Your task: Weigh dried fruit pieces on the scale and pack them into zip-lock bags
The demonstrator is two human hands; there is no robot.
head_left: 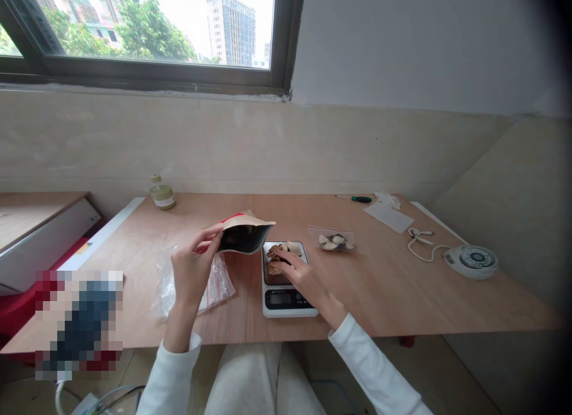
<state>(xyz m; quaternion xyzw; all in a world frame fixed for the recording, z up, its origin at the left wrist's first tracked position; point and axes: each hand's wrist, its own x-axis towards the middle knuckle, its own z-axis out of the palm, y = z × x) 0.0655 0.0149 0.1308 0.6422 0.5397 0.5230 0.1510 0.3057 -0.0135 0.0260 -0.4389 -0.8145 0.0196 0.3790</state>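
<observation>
My left hand (pixel 196 263) is closed on the edge of a brown paper pouch (pixel 250 222) with a dark lining and a red patch. The pouch is tilted with its mouth open toward me; its contents are too dark to make out. To its right, my right hand (pixel 299 273) reaches over a white digital kitchen scale (pixel 268 312). Its fingers are apart and touch several dried mushroom slices (pixel 292 247) on the scale's plate, partly covering them. A clear zip bag with pale, dark-edged slices (pixel 333 242) lies right of the scale.
Clear plastic zip bags (pixel 218 284) lie beneath my left wrist. Toward the back stand a greenish bottle (pixel 162 194) and a green-handled screwdriver (pixel 361 199). At the right are a white card (pixel 388 217) and a white round device (pixel 471 262) with a cable. A blurred-out patch covers the left front.
</observation>
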